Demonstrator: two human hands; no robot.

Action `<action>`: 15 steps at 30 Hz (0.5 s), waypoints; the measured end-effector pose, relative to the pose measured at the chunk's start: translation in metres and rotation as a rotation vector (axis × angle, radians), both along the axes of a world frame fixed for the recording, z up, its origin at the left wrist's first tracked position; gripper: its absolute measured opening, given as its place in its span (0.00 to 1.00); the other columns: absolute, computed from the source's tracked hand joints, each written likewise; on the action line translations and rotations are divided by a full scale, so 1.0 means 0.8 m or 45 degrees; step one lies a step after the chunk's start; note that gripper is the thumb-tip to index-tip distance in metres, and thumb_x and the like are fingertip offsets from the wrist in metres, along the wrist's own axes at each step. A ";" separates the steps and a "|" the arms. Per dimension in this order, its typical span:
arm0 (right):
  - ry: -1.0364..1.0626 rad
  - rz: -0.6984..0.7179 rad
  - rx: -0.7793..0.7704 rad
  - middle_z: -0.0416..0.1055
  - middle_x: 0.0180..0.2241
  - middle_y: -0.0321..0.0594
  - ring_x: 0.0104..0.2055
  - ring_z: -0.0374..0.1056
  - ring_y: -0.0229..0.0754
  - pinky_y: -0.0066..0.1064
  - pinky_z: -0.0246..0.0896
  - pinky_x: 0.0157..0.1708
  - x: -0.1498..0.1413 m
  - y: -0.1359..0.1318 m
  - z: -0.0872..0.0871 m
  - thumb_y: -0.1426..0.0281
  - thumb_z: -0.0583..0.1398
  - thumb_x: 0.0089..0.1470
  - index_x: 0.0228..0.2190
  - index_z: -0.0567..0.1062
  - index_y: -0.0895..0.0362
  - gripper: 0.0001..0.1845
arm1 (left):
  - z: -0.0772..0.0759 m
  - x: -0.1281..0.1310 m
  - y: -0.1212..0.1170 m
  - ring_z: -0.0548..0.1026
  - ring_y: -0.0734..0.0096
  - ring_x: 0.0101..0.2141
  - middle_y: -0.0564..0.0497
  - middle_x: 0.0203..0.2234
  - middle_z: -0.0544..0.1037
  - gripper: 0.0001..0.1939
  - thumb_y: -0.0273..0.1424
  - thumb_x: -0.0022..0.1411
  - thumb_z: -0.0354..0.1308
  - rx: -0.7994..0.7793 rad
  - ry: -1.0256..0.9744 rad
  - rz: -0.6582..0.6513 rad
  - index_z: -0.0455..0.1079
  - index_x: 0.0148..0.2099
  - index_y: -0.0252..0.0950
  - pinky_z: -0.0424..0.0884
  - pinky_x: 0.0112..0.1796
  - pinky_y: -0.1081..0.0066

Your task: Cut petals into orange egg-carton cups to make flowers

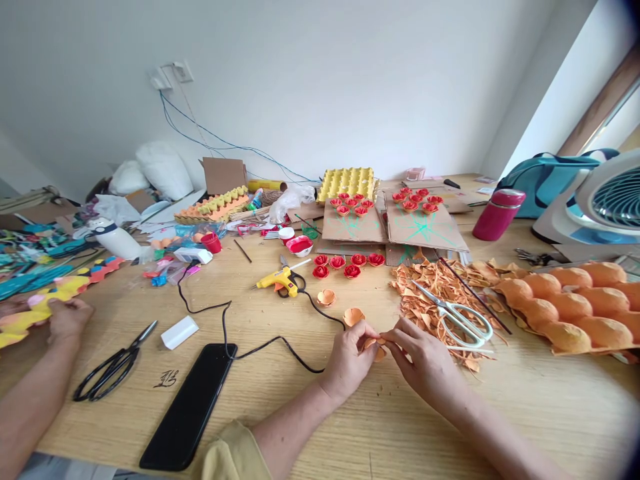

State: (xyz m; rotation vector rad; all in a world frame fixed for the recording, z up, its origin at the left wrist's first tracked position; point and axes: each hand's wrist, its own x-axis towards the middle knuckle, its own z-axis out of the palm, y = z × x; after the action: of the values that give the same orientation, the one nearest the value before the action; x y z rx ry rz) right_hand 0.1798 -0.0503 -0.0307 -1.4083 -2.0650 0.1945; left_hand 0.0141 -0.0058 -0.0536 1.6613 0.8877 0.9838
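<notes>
Low over the table's front, my left hand (349,352) and my right hand (417,350) meet fingertip to fingertip. Both pinch small orange egg-carton petals (370,343), partly hidden by the fingers. Just beyond my left hand lies an orange egg-carton cup (354,316), and farther back is a cupped orange flower (327,297). A yellow glue gun (276,280) rests with its black cord running towards my left forearm. Right of my right hand, white-handled scissors (457,315) lie on a heap of orange carton scraps (420,293).
A co-worker's hand (67,320) holds a painted carton strip at the left. Black scissors (113,367) and a phone (189,407) lie left of my arm. Red flowers (351,271) and cardboard sheets (425,230) are behind; an orange egg tray (573,307) and a pink flask (499,215) stand right.
</notes>
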 end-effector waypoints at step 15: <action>0.074 0.024 -0.007 0.68 0.33 0.39 0.33 0.67 0.41 0.32 0.60 0.33 0.000 0.002 0.002 0.72 0.55 0.65 0.43 0.77 0.53 0.11 | 0.001 -0.001 -0.002 0.73 0.74 0.30 0.54 0.29 0.76 0.05 0.22 0.59 0.55 0.050 0.070 0.027 0.68 0.38 0.37 0.66 0.32 0.76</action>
State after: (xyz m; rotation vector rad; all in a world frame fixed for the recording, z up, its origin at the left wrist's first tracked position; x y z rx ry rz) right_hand 0.1796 -0.0489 -0.0294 -1.3706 -2.0323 0.2467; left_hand 0.0132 -0.0075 -0.0531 1.7227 0.9294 0.9797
